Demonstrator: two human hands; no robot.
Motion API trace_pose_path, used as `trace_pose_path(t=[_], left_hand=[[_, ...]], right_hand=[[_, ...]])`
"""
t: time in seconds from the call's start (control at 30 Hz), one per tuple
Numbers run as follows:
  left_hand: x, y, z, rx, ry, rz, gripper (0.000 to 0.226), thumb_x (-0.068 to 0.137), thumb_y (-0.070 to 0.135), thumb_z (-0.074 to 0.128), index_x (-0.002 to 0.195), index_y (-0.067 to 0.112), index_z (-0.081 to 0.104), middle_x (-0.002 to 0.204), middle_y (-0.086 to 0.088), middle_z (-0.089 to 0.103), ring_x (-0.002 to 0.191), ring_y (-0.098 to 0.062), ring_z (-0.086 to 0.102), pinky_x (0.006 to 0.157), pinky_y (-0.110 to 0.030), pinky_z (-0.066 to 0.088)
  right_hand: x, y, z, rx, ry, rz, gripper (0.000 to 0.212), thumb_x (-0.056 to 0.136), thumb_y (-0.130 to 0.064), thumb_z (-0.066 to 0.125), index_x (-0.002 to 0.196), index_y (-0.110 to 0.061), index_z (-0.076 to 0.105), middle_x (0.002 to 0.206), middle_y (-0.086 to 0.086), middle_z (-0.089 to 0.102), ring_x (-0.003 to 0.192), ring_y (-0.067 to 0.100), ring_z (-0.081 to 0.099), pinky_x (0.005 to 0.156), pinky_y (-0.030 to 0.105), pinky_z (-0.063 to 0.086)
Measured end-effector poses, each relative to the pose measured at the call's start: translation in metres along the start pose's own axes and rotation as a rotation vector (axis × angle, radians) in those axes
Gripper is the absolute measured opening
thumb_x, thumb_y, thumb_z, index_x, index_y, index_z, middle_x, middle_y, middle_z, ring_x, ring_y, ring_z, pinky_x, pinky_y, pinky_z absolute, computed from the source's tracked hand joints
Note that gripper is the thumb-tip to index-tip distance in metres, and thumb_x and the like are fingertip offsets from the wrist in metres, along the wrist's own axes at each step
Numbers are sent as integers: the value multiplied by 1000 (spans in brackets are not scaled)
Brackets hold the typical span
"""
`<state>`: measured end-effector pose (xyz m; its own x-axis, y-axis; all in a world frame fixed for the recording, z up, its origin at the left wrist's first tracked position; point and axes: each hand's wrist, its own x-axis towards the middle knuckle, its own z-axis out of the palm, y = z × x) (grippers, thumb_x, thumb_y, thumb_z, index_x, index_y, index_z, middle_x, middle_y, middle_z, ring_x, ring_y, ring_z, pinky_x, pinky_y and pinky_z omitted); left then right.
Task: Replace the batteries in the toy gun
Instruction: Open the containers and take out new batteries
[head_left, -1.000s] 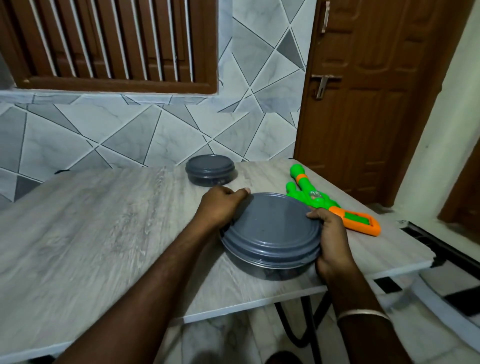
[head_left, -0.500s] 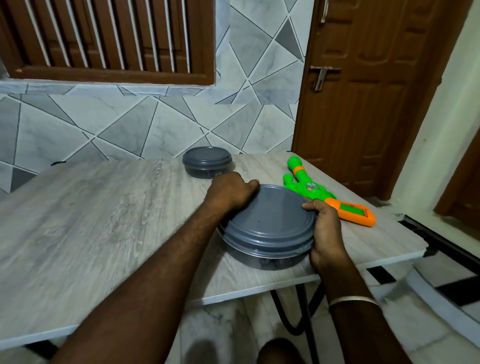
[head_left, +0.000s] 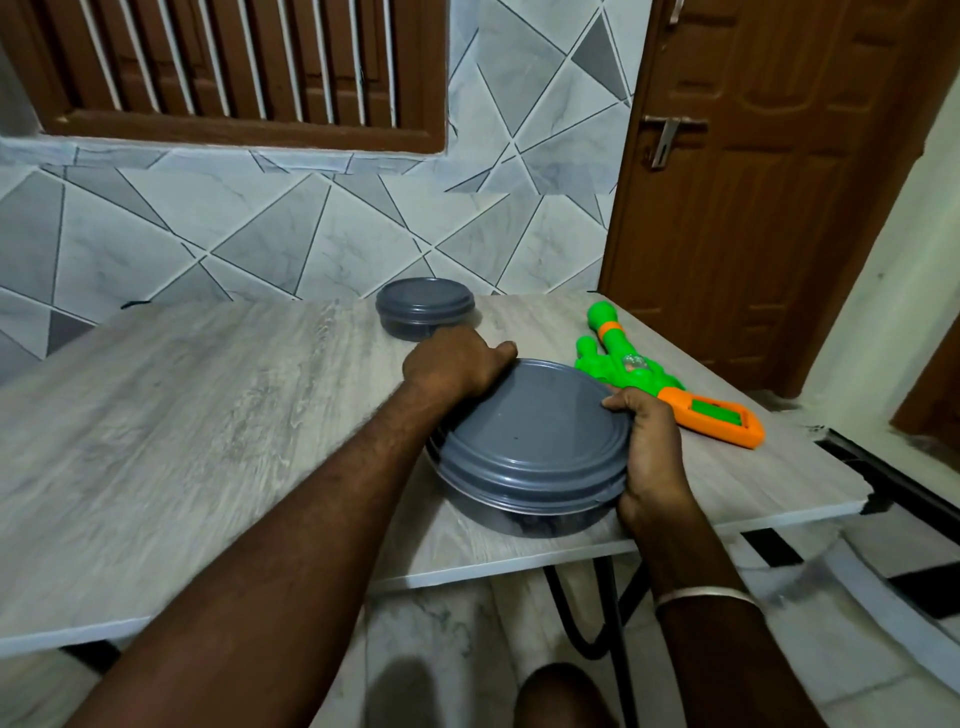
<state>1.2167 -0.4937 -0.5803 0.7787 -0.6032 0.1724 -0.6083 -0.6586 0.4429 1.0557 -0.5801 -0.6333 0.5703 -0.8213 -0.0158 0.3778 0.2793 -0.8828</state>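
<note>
On the tabletop (head_left: 182, 415) the left hand (head_left: 457, 364) curled over the far-left rim of the big grey lidded container (head_left: 530, 431), with a smaller grey container (head_left: 425, 306) just behind. The right hand (head_left: 649, 452) gripped its right edge. Just beyond that hand, the green-and-orange toy gun (head_left: 631, 366) lay flat near the tabletop's right edge

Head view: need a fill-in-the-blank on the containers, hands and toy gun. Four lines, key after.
The table bears ____ grey lidded containers: the large container and the small container.
The left hand and right hand grip the large container, whose lid is ____ (on/off).
The toy gun lies to the ____ of the large container.
The toy gun's stock end is ____, its barrel mostly green.
Missing: two; on; right; orange.
</note>
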Motion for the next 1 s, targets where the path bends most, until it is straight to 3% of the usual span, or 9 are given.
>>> trace_pose_path(t=[0.17,0.3,0.43,0.63,0.77,0.83,1.0], left_hand=[[3,-1,-3,56,-5,-30,59,92,61,43,115,13,67,120,-10,67,107,-30,62,96,-46,52],[4,-6,-7,47,-19,-59,58,94,59,42,123,14,65,126,-11,65,113,-32,61,100,-45,49],[8,-16,-11,51,-15,-55,54,93,58,42,123,19,64,128,-13,63,114,-33,60,101,-46,48],[6,-24,-15,2,-22,-59,66,76,67,35,113,22,66,120,-13,66,106,-34,62,97,-48,50],[11,-26,-14,-28,-63,-36,79,61,73,28,106,20,65,113,-14,67,100,-33,63,96,-50,51],[14,-28,-13,-46,-76,-37,82,57,74,27,105,20,65,113,-14,67,101,-34,63,97,-50,50],[11,-27,-18,-140,-91,-50,65,78,64,39,119,21,64,128,-15,63,110,-32,60,102,-43,46]], right_hand=[[4,7,3,1,31,-23,44,53,-25,64,95,-10,68,113,21,69,94,33,63,80,41,46],[3,11,11,-9,16,-21,19,61,-22,60,75,-16,70,94,12,71,89,30,64,76,39,46],[1,16,22,-2,19,-30,15,67,-16,57,63,-20,71,83,7,69,81,26,62,72,37,45],[2,19,27,-7,42,-22,16,64,-19,58,72,-15,71,88,11,71,83,28,63,72,39,46],[2,19,27,-1,38,-21,26,62,-22,58,81,-13,75,104,17,73,90,30,66,75,40,49],[1,18,28,-9,34,-25,25,62,-22,58,79,-14,75,98,15,74,88,29,65,74,40,48],[2,19,27,-12,26,-10,7,62,-24,61,61,-20,66,81,6,66,80,27,60,70,39,44]])
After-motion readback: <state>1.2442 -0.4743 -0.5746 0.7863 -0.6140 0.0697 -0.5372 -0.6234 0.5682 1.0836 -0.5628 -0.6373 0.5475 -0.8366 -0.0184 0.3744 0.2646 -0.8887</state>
